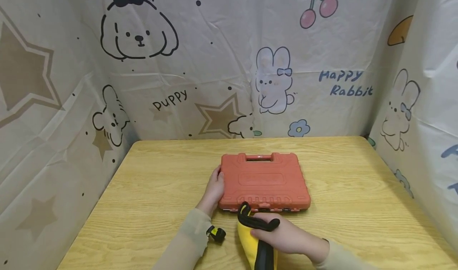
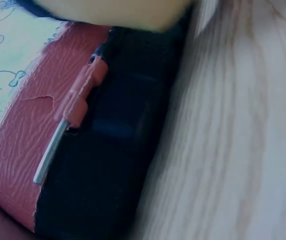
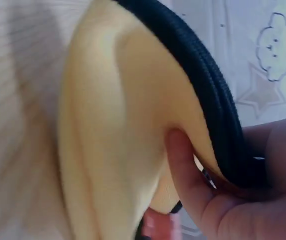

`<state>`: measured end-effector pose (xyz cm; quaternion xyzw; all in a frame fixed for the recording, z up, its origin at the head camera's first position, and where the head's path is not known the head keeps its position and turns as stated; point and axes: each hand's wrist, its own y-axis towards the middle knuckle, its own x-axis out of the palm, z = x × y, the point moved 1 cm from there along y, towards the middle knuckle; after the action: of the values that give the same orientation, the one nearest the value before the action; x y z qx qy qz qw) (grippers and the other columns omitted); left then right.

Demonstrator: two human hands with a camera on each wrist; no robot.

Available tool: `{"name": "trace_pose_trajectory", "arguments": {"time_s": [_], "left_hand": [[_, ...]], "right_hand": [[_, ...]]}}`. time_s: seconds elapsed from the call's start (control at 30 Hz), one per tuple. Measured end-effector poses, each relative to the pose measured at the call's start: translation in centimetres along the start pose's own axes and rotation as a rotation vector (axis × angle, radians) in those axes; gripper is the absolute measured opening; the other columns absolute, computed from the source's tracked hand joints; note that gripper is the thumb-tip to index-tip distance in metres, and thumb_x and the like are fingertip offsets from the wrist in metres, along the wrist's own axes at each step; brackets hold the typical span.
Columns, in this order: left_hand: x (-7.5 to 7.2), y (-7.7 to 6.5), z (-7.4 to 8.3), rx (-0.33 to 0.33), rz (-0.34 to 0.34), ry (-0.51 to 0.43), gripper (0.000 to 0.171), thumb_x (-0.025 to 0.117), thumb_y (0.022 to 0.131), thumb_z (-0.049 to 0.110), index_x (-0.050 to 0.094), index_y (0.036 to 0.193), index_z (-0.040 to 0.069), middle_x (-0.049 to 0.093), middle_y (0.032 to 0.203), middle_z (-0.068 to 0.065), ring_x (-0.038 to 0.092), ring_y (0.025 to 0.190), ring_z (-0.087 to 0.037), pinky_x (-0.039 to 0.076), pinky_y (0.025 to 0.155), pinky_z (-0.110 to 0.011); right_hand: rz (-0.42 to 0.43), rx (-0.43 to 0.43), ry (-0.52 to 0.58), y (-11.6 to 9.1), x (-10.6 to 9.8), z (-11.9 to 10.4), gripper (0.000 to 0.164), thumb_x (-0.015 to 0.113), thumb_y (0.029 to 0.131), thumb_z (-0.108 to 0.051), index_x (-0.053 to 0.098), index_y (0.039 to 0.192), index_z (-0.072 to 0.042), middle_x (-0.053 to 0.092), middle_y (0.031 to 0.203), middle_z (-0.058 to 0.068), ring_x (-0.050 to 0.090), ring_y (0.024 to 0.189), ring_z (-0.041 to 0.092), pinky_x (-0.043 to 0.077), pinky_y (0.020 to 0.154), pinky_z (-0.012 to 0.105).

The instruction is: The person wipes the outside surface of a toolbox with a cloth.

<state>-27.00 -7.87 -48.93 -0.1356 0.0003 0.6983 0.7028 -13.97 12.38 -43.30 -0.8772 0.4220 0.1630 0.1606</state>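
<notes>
Red case (image 1: 264,182) lies flat on wood-grain desk (image 1: 161,190), approx. mid-desk, carry handle (image 1: 259,158) on far side, clasp (image 1: 264,205) on near side. Lid looks shut. L hand (image 1: 213,188) at case's L side, touching it; can't tell if fingers curl under, as the case hides most of them. R hand (image 1: 282,234) clamped on yel. pouch (image 1: 247,240), thumb on this side of the fabric, blk trim (image 1: 257,223) running thru the grip & curling up at the end nr the case. Pouch is just nearer the wearer than the case, lower part cut off by frame edge. Hands well apart, w/ case & pouch b/w them. R wrist view: yel. fabric bowed & folded, thumb pressed into it, blk edging along its rim. L wrist view: case side close up, textured red over blk, w/ thin metal pin (image 2: 50,152) below a red fitting. Small blk/yel. item (image 1: 217,234) by L sleeve (image 1: 191,234); can't ID it. Behind: pale cloth (image 1: 214,31) w/ cartoon prints, incl. rabbits, stars, cherries, words "Puppy" & "Happy Rabbit".
</notes>
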Motion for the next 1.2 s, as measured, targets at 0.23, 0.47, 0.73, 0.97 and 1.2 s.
{"name": "trace_pose_trajectory", "arguments": {"time_s": [0.23,0.47,0.73,0.97,1.2], "left_hand": [[-0.4,0.0,0.1,-0.058,-0.027,-0.049,0.050,0.030,0.106,0.024,0.024,0.154,0.012,0.025,0.158,-0.016,0.023,0.145,-0.035,0.022,0.118,-0.052],[-0.7,0.3,0.1,-0.082,-0.044,-0.088,0.050,0.033,0.106,0.024,0.026,0.153,0.012,0.025,0.158,-0.016,0.022,0.146,-0.034,0.022,0.118,-0.051],[-0.7,0.2,0.3,-0.067,-0.028,-0.083,0.049,0.036,0.104,0.022,0.030,0.151,0.009,0.028,0.157,-0.017,0.023,0.145,-0.035,0.022,0.118,-0.051],[-0.7,-0.5,1.6,-0.051,0.040,-0.072,0.047,0.043,0.101,0.022,0.038,0.146,0.007,0.031,0.152,-0.017,0.038,0.136,-0.033,0.035,0.111,-0.049],[-1.0,-2.3,4.2,0.139,-0.101,0.092,0.047,0.045,0.102,0.037,0.047,0.141,0.012,0.037,0.151,-0.012,0.034,0.140,-0.034,0.030,0.114,-0.053]], "right_hand": [[0.019,0.025,-0.018,-1.4,-2.5,-1.5,0.024,0.058,0.096,-0.036,0.063,0.111,-0.019,0.065,0.098,-0.002,0.059,0.089,0.012,0.047,0.074,0.026],[0.068,0.065,0.069,-1.6,-4.8,-1.9,0.027,0.062,0.093,-0.033,0.065,0.112,-0.014,0.065,0.098,0.003,0.061,0.089,0.017,0.049,0.077,0.030],[0.063,0.067,0.378,-0.5,-7.5,-0.6,0.031,0.065,0.092,-0.021,0.059,0.115,0.000,0.065,0.090,0.004,0.067,0.079,0.015,0.057,0.074,0.033],[0.042,0.028,0.374,-0.2,-9.1,0.0,0.024,0.061,0.095,-0.019,0.057,0.109,-0.001,0.065,0.088,0.003,0.069,0.078,0.015,0.058,0.073,0.033],[0.038,-0.011,0.375,-0.2,-10.0,-0.2,0.018,0.060,0.095,-0.017,0.058,0.107,-0.004,0.064,0.091,0.003,0.069,0.082,0.014,0.058,0.076,0.034]]}}
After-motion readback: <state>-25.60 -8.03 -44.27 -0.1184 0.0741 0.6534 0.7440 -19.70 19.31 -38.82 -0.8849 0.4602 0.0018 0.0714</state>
